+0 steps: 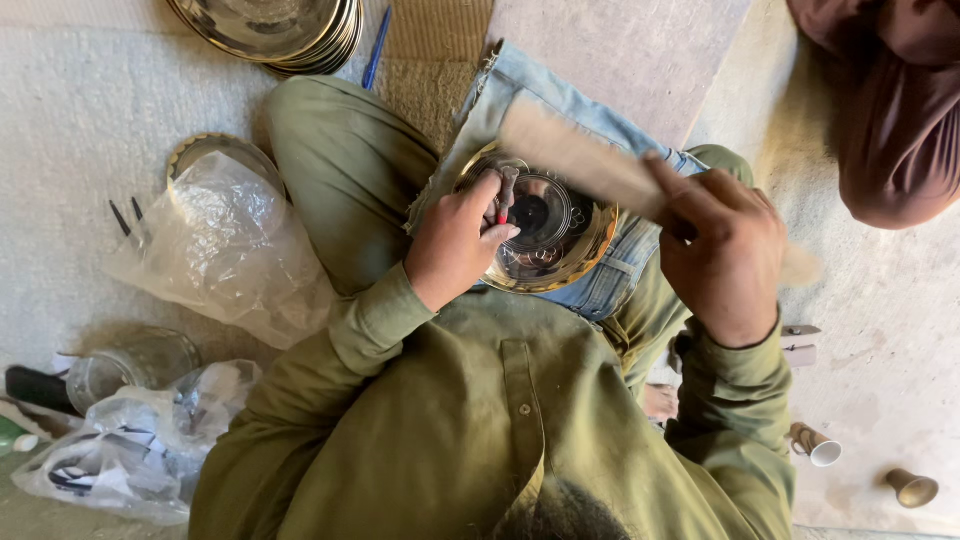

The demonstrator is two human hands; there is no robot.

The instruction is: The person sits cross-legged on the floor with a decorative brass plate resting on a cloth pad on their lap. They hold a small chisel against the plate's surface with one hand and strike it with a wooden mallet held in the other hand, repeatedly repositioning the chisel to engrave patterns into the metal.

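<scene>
We sat on the floor with a round metal plate [545, 240] resting on a piece of denim [560, 110] across our lap. Our left hand [455, 245] lay on the plate's near left edge, its fingers closed around a small chisel [507, 192] with a red-marked shaft, which stood upright with its tip on the plate near the dark centre. Our right hand [722, 250] was clenched on the handle of a wooden mallet [580, 158], raised above the plate's right side; the mallet's head was blurred, pointing up and to the left over the denim. The two hands were apart, one on either side of the plate.

To our left, a crumpled clear plastic bag [225, 250] lay on the pale floor, partly covering another round dish [195, 150]. Two thin dark tools [125, 218] lay just beside the bag. Nearer us sat a glass jar [135, 365] on its side and a second plastic bag [130, 450] holding dark and white bits that we could not make out. At the top, a stack of shiny plates [275, 30] stood with a blue pen [376, 48] just beside it.

To our right, a small cup [818, 446] and a little brass bell-shaped piece [912, 488] lay on the floor, well apart from the plate. Another person's brownish garment [890, 100] filled the top right corner.
</scene>
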